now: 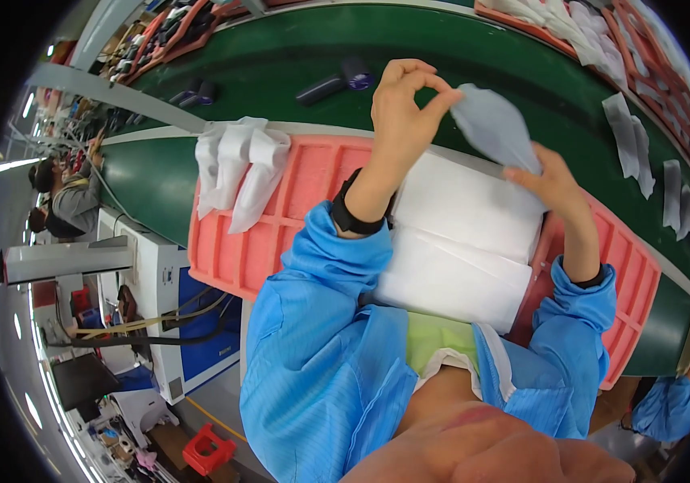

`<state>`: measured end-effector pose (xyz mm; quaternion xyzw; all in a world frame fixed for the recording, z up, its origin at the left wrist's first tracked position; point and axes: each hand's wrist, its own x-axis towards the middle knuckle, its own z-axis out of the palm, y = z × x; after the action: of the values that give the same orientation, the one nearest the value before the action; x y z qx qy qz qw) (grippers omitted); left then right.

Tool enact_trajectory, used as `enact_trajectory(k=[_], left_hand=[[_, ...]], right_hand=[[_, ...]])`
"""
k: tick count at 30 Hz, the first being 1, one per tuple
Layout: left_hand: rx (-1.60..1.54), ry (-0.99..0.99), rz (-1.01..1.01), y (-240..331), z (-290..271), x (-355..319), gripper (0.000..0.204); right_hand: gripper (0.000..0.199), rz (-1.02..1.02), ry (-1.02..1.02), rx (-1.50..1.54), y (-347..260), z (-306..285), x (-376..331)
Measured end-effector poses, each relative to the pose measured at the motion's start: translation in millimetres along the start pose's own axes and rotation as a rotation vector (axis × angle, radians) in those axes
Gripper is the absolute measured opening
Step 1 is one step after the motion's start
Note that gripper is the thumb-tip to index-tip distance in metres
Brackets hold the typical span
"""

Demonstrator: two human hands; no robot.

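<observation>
A long green conveyor belt (pixel 297 56) runs past a pink ribbed plastic tray (pixel 232 258) bearing a stack of white soft sheets (pixel 458 241). Above it, the left hand (pixel 401 105) and right hand (pixel 550 173) each pinch a thin grey fabric piece (pixel 494 125) by opposite ends with fingers closed; it looks light, limp and best held at its edges.

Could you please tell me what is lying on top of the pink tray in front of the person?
On the pink tray lie a stack of white sheets and, at its far left corner, crumpled white bags. The sheets and forearms hide the tray's middle.
</observation>
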<state>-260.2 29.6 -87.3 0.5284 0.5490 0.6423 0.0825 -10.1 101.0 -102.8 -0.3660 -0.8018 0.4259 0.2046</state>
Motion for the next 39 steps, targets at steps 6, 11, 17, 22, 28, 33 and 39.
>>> enact_trajectory(k=[6, 11, 17, 22, 28, 33, 39], left_hand=[[1.012, 0.007, -0.304, -91, -51, 42, 0.046], [1.239, -0.214, -0.672, -139, -74, 35, 0.044], [0.857, -0.462, -0.133, -51, 1, 4, 0.037], [0.566, -0.352, 0.335, 42, 38, -25, 0.031], [0.166, -0.251, 0.574, 50, 74, -69, 0.026], [0.22, -0.852, 0.24, 43, 94, -103, 0.023], [0.369, -0.93, 0.297, 25, 100, -110, 0.018]], right_hand=[[0.035, -0.144, 0.525, -0.556, 33, -31, 21], [0.034, -0.39, 0.469, -0.482, 27, -12, 26], [0.043, -0.039, 0.204, 0.123, 27, 15, 22], [0.054, -0.115, 0.0, 0.447, -11, 2, 13], [0.057, -0.242, 0.347, 0.035, 7, -16, 11], [0.057, -0.042, 0.377, -0.248, 22, -11, 17], [0.056, 0.029, 0.397, -0.251, 19, -15, 13]])
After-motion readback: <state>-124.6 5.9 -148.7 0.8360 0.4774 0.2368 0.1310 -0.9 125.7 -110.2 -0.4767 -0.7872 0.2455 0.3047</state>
